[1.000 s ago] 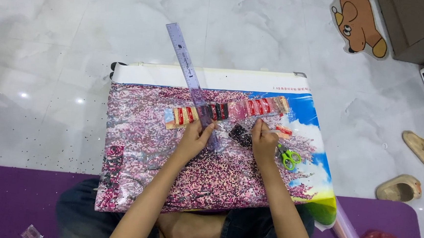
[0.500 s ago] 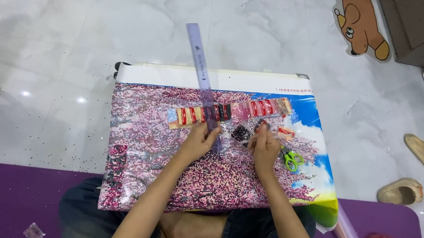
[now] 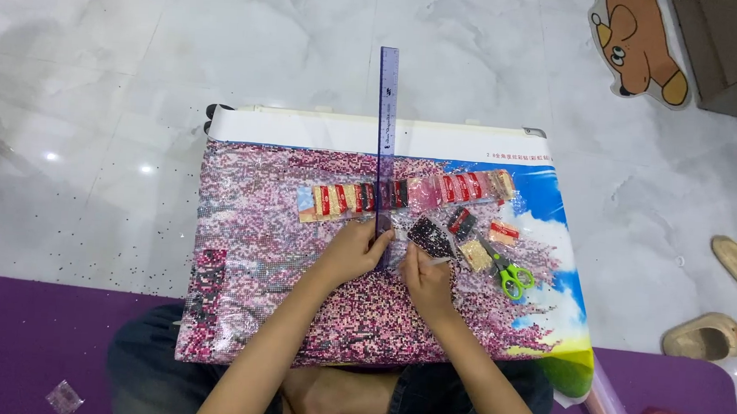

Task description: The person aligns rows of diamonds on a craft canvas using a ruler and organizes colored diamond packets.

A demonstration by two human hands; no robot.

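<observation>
Left hand: my left hand (image 3: 356,250) is closed on the near end of the purple ruler (image 3: 385,131); fingers curled around it
Right hand: my right hand (image 3: 426,279) pinches a small clear packet (image 3: 401,235) just beside the ruler; fingers closed on it
Ruler: stands straight away from me across the pink bead canvas (image 3: 255,251), past its white top edge
Nearby: a row of red and tan bead packets (image 3: 352,199) under the ruler; green-handled scissors (image 3: 507,275) to my right
Floor: pale marble floor (image 3: 138,65); purple mat (image 3: 28,331) under me

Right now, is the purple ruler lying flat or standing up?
Lying flat: the purple ruler rests lengthwise across the canvas, its near end under the left hand.
</observation>
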